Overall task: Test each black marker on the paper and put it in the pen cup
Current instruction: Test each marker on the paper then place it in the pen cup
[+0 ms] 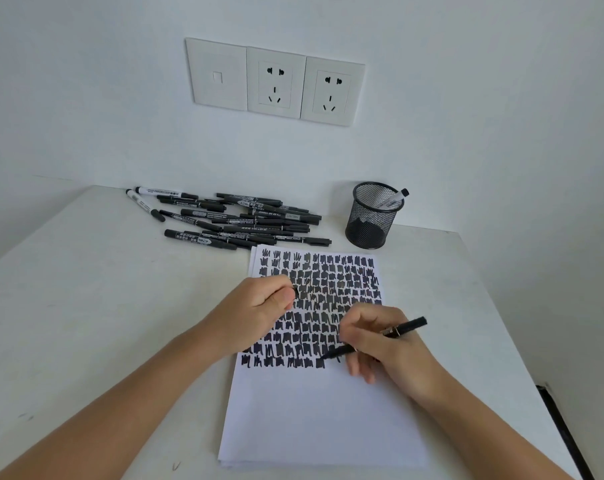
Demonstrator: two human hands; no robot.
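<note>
Downward from the head camera: the right hand (pixel 383 344) grips a black marker (pixel 409 325) in a writing hold, its tip touching the paper (pixel 321 427) at the right end of the nearest row of scribbles. The left hand (pixel 259 313) rests as a fist on the sheet's left edge, thumb and finger pinching a small black cap (pixel 295 292). The two hands are apart, with inked rows between them.

Black test marks fill the far half of the paper; the near half is blank. A pile of markers (pixel 245 220) lies just beyond the sheet's far left corner, the nearest one almost at its edge. The mesh pen cup (pixel 370 220) stands upright just past the far right corner, near the wall (pixel 467 133), with a white-barrelled marker (pixel 394 199) leaning out over its rim.

Bare counter (pixel 103 306) stretches wide to the left of the sheet, and a narrower strip runs along its right side to the counter's edge. Sockets (pixel 276 83) sit on the wall above the pile.
</note>
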